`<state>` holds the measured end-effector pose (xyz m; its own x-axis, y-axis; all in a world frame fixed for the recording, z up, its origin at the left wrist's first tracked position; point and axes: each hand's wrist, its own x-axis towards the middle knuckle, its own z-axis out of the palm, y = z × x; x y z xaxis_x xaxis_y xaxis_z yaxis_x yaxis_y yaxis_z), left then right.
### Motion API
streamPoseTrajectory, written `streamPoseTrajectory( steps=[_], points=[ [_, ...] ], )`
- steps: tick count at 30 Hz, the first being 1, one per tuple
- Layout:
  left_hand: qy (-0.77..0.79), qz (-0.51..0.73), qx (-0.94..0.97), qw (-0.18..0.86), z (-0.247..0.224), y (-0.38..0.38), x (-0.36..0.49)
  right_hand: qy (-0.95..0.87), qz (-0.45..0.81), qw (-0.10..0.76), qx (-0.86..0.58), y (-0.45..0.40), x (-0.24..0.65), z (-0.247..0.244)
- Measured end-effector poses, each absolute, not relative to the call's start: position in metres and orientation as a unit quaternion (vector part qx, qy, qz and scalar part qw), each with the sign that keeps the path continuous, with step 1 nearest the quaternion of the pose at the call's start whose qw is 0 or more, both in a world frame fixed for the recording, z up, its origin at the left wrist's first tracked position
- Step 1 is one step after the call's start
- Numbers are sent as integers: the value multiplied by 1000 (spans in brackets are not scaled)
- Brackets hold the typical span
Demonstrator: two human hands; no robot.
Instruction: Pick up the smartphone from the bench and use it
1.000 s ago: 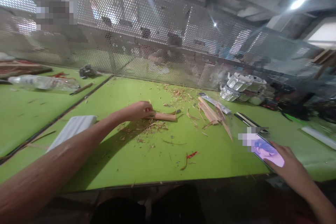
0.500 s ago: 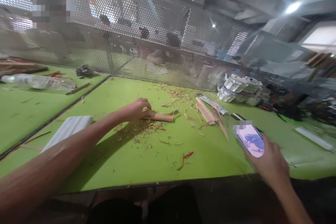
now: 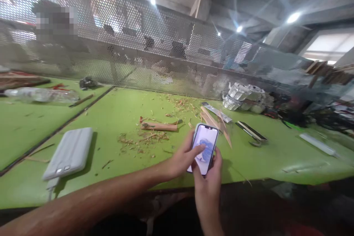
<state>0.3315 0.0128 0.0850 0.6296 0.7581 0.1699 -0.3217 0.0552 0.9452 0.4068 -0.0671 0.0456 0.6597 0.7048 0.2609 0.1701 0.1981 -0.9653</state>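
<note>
A lit phone [image 3: 205,147] showing a blue shape on a pale screen is held above the green table's front edge. My right hand [image 3: 208,180] wraps round its lower right side. My left hand [image 3: 184,158] grips the phone's left side, its thumb lying over the screen. Behind my left forearm, a carved piece of wood [image 3: 159,126] lies on the table among curled shavings [image 3: 143,139]. Pointed wood pieces [image 3: 218,121] rest just behind the phone, beside a flat clear packet [image 3: 217,112].
A white power bank [image 3: 69,153] with a cable lies at the left, a plastic bottle [image 3: 41,95] behind it. A perforated metal screen [image 3: 132,48] spans the back, with a person [image 3: 58,44] beyond. Silvery wrapped items [image 3: 243,96], a dark tool [image 3: 252,131] and a white tube [image 3: 317,143] are rightward.
My left hand has let go of the carved wood and moved right onto the phone. My right hand has brought the phone left and more upright. The view has shifted slightly.
</note>
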Motion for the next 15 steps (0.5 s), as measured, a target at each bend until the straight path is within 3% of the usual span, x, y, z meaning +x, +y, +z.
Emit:
streamPoseTrajectory(
  steps=[6, 15],
  points=[
    [260, 418, 442, 750, 61, 23, 316, -391, 318, 719, -479, -69, 399, 21],
    [283, 463, 422, 727, 52, 25, 313, -425, 349, 712, -437, -57, 408, -3]
  ],
)
